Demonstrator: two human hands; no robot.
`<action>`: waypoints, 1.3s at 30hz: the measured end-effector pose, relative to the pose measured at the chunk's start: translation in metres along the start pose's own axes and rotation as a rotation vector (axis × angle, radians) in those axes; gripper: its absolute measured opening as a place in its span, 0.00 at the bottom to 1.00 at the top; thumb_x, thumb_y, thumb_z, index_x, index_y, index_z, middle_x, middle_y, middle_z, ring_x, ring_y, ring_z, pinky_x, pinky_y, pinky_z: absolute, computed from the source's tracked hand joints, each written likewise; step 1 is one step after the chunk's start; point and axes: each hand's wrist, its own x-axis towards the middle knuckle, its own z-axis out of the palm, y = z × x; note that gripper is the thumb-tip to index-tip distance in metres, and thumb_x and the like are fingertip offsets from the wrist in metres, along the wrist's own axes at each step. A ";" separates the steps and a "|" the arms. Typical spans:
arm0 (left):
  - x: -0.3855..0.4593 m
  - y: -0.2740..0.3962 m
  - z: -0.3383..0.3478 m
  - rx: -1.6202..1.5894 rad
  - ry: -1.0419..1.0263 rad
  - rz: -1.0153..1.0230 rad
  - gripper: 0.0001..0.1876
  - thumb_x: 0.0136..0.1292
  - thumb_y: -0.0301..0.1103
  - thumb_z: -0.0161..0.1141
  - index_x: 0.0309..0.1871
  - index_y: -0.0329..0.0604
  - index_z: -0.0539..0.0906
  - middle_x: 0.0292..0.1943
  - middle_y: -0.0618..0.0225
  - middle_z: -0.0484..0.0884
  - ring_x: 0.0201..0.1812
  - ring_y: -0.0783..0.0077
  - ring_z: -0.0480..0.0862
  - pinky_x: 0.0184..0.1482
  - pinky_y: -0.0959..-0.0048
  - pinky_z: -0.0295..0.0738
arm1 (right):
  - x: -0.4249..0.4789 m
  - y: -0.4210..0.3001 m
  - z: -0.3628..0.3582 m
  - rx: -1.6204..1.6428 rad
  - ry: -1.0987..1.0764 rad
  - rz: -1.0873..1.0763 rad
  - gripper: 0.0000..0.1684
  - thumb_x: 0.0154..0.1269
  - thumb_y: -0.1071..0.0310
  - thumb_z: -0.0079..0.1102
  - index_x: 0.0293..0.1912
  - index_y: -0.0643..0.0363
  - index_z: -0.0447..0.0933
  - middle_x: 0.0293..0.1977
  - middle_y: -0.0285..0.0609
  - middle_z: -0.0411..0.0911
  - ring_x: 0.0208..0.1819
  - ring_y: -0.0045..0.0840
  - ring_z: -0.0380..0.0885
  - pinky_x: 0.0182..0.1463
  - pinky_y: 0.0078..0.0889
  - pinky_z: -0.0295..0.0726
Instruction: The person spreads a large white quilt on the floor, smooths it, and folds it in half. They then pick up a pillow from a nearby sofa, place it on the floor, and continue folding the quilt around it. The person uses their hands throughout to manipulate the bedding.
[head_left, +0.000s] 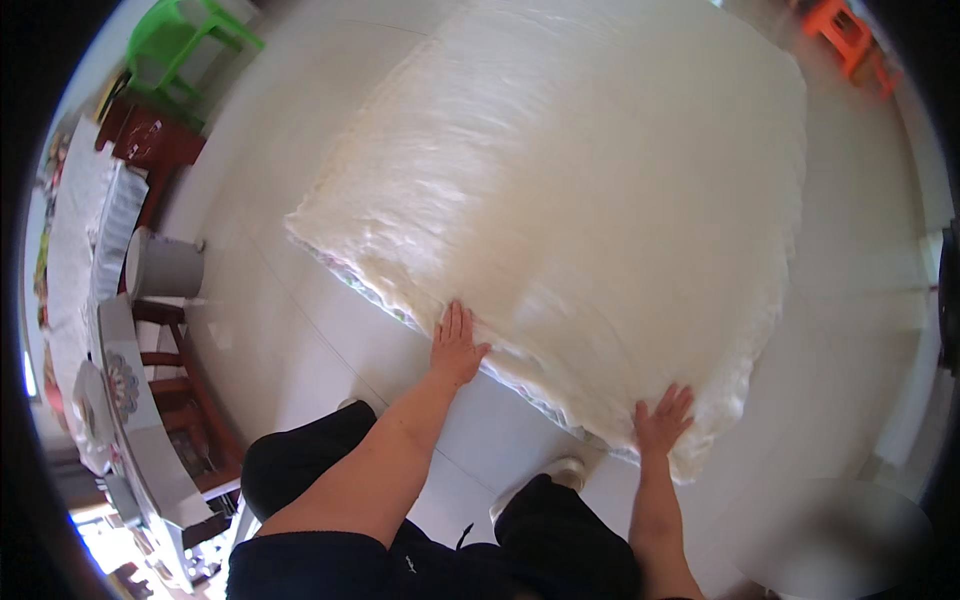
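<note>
A large white sheet of fluffy wadding (570, 195) lies over a raised, roughly rectangular pile in front of me. Along its near edge a patterned fabric (360, 289) with green and pink shows beneath the wadding. My left hand (456, 346) lies palm down on that near edge, fingers spread a little and pointing away from me. Close to the near right corner, my right hand (664, 421) rests on the wadding with its fingers apart. Neither hand is seen gripping anything. What lies under the pile is hidden.
Pale floor tiles (285, 352) surround the pile. At the upper left are a green plastic chair (169, 56) and a dark red wooden cabinet (142, 131); below stand a grey bin (169, 264) and a wooden chair (176, 390) beside a table. An orange stool (844, 34) stands upper right.
</note>
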 end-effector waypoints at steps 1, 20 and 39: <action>-0.002 -0.010 -0.004 -0.036 -0.005 -0.066 0.42 0.62 0.54 0.48 0.71 0.40 0.44 0.72 0.54 0.38 0.73 0.57 0.36 0.71 0.55 0.34 | -0.004 -0.002 -0.005 -0.010 -0.075 0.005 0.49 0.58 0.47 0.55 0.70 0.56 0.44 0.71 0.49 0.38 0.72 0.41 0.37 0.69 0.59 0.38; 0.029 -0.162 -0.222 -0.220 -0.267 -0.285 0.17 0.66 0.46 0.46 0.47 0.45 0.78 0.51 0.64 0.77 0.52 0.58 0.77 0.47 0.58 0.75 | -0.039 -0.075 -0.193 0.398 0.000 -0.637 0.14 0.61 0.70 0.52 0.43 0.70 0.76 0.41 0.53 0.78 0.44 0.38 0.77 0.52 0.37 0.74; -0.658 -0.202 -0.237 -0.584 -0.306 -1.101 0.14 0.64 0.38 0.49 0.45 0.43 0.81 0.47 0.60 0.80 0.51 0.58 0.78 0.50 0.61 0.75 | -0.113 -0.121 -0.450 0.021 -0.447 -0.644 0.16 0.61 0.59 0.48 0.38 0.60 0.79 0.31 0.47 0.80 0.36 0.36 0.77 0.44 0.36 0.75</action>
